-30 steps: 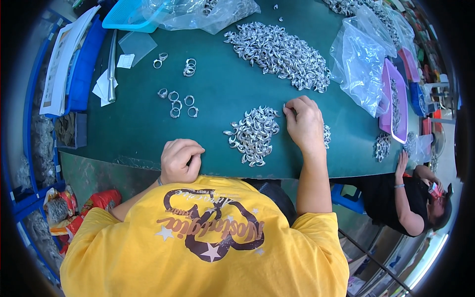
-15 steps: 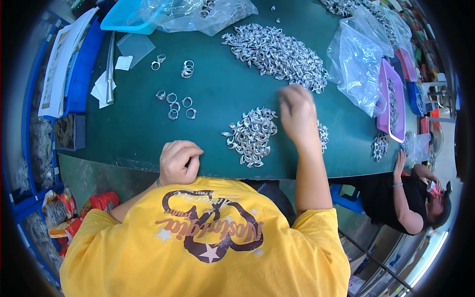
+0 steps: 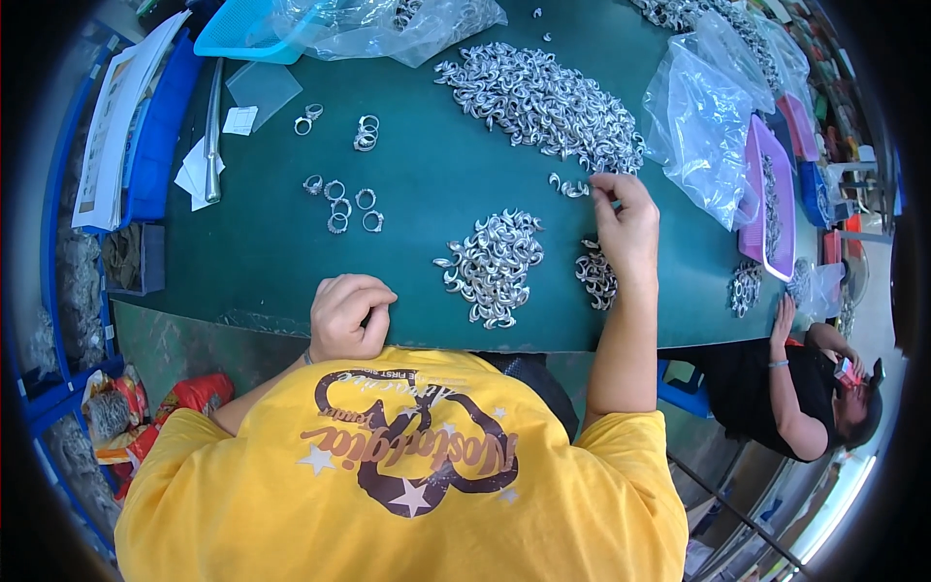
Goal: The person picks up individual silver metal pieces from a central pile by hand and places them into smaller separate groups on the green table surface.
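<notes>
My right hand [image 3: 628, 228] is over the green table, thumb and fingers drawn together at a small silver crescent-shaped metal piece [image 3: 581, 189]. A couple of like pieces lie just left of its fingertips. Beyond them spreads a large heap of crescent pieces [image 3: 543, 102]. A smaller heap [image 3: 493, 267] lies nearer me, between my hands. Partly behind my right wrist is a darker pile of small metal parts [image 3: 594, 274]. Curled into a loose fist, my left hand [image 3: 351, 315] rests at the table's near edge; nothing shows in it.
Several silver rings [image 3: 339, 207] lie in small groups at left. A tapered metal rod [image 3: 214, 136] lies beside paper slips. A blue basket [image 3: 252, 34], clear plastic bags [image 3: 703, 136] and a purple basket [image 3: 766, 199] stand around the edges. Another person [image 3: 795, 398] sits at right.
My right hand has moved right and slightly nearer me, its fingers now pinched. A few crescent pieces now lie apart below the large heap. My left hand has stayed put.
</notes>
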The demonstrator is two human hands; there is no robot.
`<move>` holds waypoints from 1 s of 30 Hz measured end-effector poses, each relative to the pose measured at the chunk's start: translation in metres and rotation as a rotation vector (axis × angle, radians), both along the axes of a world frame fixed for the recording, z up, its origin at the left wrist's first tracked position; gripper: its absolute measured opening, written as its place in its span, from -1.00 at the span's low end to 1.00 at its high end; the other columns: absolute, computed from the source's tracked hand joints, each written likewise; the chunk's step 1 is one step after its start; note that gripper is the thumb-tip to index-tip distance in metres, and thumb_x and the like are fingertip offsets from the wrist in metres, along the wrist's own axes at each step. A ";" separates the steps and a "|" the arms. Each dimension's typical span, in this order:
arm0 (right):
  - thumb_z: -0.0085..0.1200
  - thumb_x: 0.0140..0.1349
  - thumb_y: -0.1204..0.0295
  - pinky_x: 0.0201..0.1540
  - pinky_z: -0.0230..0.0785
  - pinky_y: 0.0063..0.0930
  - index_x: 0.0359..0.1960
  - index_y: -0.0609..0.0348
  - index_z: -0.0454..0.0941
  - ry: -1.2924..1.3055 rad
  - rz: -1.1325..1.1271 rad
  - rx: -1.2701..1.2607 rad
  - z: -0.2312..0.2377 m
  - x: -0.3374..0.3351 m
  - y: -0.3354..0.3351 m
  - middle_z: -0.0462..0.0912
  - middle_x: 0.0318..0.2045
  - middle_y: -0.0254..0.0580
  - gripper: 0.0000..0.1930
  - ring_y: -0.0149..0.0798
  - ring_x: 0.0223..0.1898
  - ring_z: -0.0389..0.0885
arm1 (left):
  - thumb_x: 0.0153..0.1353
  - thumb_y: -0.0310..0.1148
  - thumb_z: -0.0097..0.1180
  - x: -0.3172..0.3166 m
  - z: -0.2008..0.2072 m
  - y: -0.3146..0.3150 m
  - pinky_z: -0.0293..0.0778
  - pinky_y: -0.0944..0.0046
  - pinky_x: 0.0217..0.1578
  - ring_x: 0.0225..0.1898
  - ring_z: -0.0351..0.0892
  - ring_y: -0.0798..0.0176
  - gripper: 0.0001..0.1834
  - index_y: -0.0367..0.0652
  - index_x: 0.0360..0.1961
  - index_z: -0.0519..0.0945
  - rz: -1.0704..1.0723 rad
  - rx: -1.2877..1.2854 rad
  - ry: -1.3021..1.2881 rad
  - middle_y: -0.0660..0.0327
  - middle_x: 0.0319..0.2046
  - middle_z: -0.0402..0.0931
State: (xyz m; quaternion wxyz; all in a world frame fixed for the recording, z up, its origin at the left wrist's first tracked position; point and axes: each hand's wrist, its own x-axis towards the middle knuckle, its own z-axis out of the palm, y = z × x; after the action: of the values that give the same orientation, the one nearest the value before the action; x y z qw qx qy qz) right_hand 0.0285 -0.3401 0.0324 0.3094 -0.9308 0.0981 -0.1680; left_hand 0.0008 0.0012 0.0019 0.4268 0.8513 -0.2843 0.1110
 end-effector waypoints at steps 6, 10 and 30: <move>0.24 0.04 0.57 -0.18 0.47 -0.19 -0.37 0.22 0.65 -0.061 0.124 -0.206 -0.017 -0.005 0.007 0.62 -0.38 -0.10 -0.90 0.01 -0.27 0.59 | -0.09 -0.63 0.18 0.001 0.002 -0.001 0.36 0.20 -0.32 -0.40 0.56 0.17 -0.85 -0.15 -0.47 0.64 0.000 0.000 0.004 0.23 -0.43 0.61; 0.23 0.02 0.61 -0.18 0.50 -0.23 -0.37 0.24 0.66 -0.017 0.195 -0.157 -0.007 -0.014 0.005 0.66 -0.34 -0.08 -0.89 0.01 -0.27 0.63 | -0.08 -0.63 0.19 0.000 0.000 0.000 0.36 0.20 -0.32 -0.40 0.56 0.17 -0.86 -0.16 -0.47 0.64 0.000 0.010 -0.002 0.23 -0.43 0.61; 0.21 0.08 0.53 -0.30 0.47 -0.18 -0.40 0.26 0.66 0.026 0.227 0.109 0.012 -0.016 0.046 0.64 -0.43 -0.04 -0.92 0.05 -0.40 0.62 | -0.09 -0.65 0.18 -0.001 -0.001 0.000 0.37 0.20 -0.32 -0.39 0.57 0.15 -0.85 -0.16 -0.47 0.64 0.006 0.003 -0.018 0.21 -0.43 0.61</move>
State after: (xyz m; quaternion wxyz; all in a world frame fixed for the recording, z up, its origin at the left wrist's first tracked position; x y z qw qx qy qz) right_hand 0.0123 -0.2941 0.0442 0.3751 -0.9199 0.0049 -0.1144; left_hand 0.0003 0.0014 0.0013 0.4227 0.8517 -0.2858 0.1193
